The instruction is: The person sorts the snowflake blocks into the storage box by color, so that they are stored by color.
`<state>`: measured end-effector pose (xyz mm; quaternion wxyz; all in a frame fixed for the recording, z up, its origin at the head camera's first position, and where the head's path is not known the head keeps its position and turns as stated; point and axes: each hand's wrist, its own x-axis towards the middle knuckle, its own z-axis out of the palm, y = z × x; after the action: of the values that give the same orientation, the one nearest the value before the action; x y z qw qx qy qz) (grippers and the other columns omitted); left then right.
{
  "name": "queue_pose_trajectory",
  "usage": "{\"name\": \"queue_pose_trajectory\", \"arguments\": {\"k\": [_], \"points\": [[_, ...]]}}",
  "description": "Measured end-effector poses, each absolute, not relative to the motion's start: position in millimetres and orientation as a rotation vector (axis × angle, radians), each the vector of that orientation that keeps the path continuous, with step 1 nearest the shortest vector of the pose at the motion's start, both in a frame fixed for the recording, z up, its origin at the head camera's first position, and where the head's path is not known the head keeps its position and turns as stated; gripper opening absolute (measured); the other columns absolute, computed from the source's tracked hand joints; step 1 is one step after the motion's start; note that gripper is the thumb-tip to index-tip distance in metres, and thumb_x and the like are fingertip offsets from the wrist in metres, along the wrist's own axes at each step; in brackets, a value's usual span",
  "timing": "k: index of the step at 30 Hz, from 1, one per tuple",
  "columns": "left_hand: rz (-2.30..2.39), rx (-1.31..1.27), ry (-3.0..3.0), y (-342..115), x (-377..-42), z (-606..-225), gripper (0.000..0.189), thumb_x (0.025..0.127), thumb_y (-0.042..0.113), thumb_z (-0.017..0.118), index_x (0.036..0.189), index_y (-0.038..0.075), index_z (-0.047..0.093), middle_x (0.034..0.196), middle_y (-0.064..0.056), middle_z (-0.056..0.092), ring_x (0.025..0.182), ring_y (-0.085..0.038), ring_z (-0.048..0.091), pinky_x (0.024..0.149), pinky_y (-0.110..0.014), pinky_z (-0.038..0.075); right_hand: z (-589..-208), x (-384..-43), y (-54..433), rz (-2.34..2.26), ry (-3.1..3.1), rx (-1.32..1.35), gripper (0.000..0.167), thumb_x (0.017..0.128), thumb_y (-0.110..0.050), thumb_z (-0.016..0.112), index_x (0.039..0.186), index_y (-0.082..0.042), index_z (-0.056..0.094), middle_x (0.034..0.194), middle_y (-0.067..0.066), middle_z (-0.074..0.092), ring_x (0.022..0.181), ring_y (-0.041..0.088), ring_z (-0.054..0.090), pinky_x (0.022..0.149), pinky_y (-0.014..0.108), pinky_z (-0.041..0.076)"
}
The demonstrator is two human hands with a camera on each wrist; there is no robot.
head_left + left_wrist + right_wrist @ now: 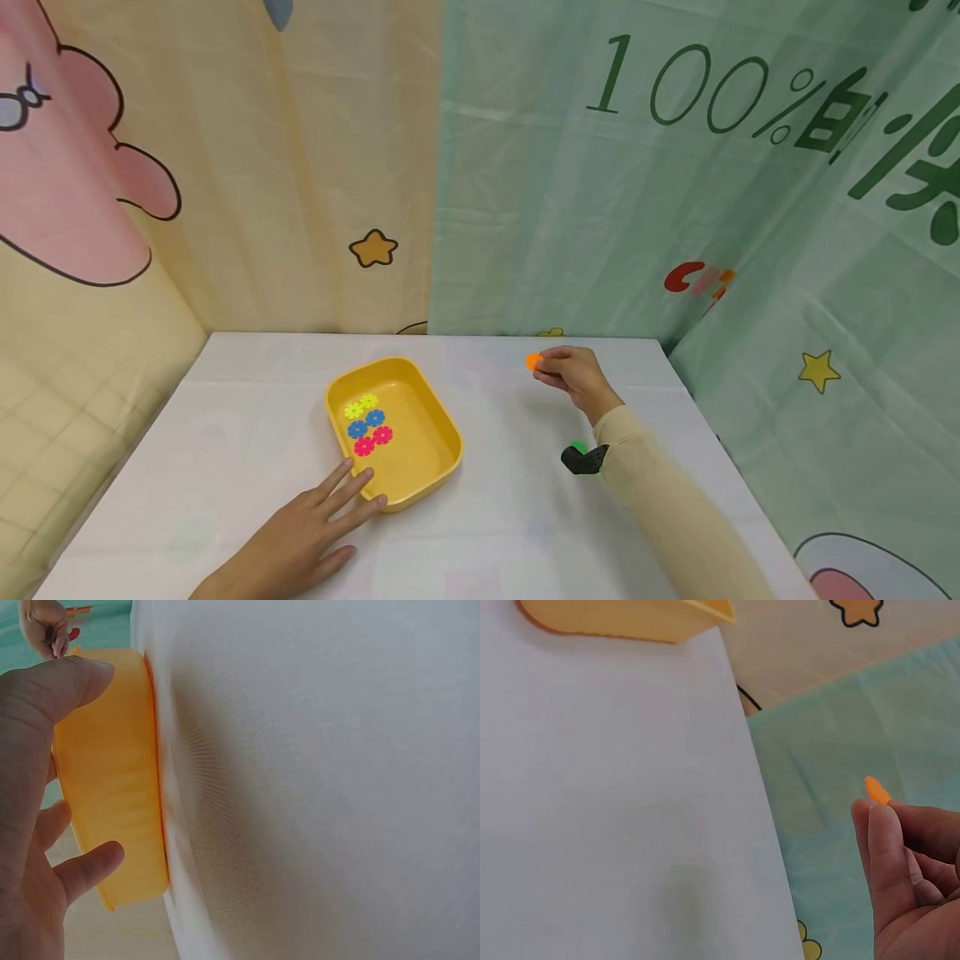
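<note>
My right hand pinches a small orange plastic piece between thumb and fingertips, raised near the far right of the table; in the right wrist view only a sliver of the orange piece shows above the fingers. The yellow tray lies left of it. Inside, along its left side, are pairs of notched flower-like discs: yellow, blue and pink. My left hand has its fingers spread at the tray's near left rim. In the left wrist view the left thumb lies against the yellow tray.
A green piece sits on the white table, partly covered by the black wrist camera. Printed curtains hang behind the table's far edge and along both sides.
</note>
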<state>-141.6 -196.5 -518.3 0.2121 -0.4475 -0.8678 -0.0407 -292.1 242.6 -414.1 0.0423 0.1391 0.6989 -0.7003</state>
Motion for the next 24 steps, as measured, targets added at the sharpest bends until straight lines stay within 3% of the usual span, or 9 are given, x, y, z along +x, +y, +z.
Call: {"name": "queue_pose_trajectory", "arguments": {"k": [5,15,18,21,24], "points": [[-0.117,-1.242,-2.400,-197,-143,-519,0.088,0.073,0.041,0.085,0.152,0.031,0.049,0.154,-0.009,0.050,0.155,-0.026,0.021,0.084,-0.039,0.058,-413,-297,216,-2.151,2.106,0.410,0.030,0.092,0.006,0.069,0.121,0.010,0.064,0.101,0.016,0.070,0.075,0.019,0.075,0.074,0.027,0.061],[-0.117,-1.230,-2.407,-198,-143,-520,0.084,0.077,0.043,0.083,0.153,0.031,0.048,0.156,-0.007,0.048,0.147,-0.031,0.036,0.086,-0.040,0.058,-414,-302,163,-2.023,2.169,0.321,0.022,0.093,0.000,0.071,0.114,0.006,0.070,0.103,0.019,0.073,0.075,0.019,0.076,0.073,0.027,0.061],[-0.120,-1.227,-2.423,-197,-143,-520,0.084,0.078,0.043,0.082,0.153,0.032,0.047,0.157,-0.007,0.047,0.147,-0.030,0.035,0.086,-0.040,0.058,-415,-302,148,-1.992,2.173,0.282,0.021,0.092,-0.001,0.071,0.112,0.005,0.071,0.101,0.018,0.073,0.074,0.019,0.076,0.072,0.028,0.061],[-0.124,-1.221,-2.459,-197,-142,-519,0.084,0.078,0.043,0.083,0.153,0.033,0.047,0.157,-0.006,0.047,0.153,-0.027,0.025,0.086,-0.040,0.058,-415,-300,135,-1.982,2.162,0.257,0.020,0.092,0.001,0.071,0.111,0.005,0.071,0.098,0.017,0.073,0.071,0.018,0.075,0.071,0.028,0.061],[-0.122,-1.218,-2.465,-197,-142,-518,0.083,0.077,0.043,0.083,0.152,0.034,0.048,0.156,-0.006,0.047,0.153,-0.029,0.026,0.085,-0.039,0.058,-414,-298,123,-1.976,2.150,0.222,0.019,0.092,0.002,0.070,0.110,0.006,0.071,0.094,0.016,0.073,0.069,0.017,0.074,0.071,0.028,0.062]]}}
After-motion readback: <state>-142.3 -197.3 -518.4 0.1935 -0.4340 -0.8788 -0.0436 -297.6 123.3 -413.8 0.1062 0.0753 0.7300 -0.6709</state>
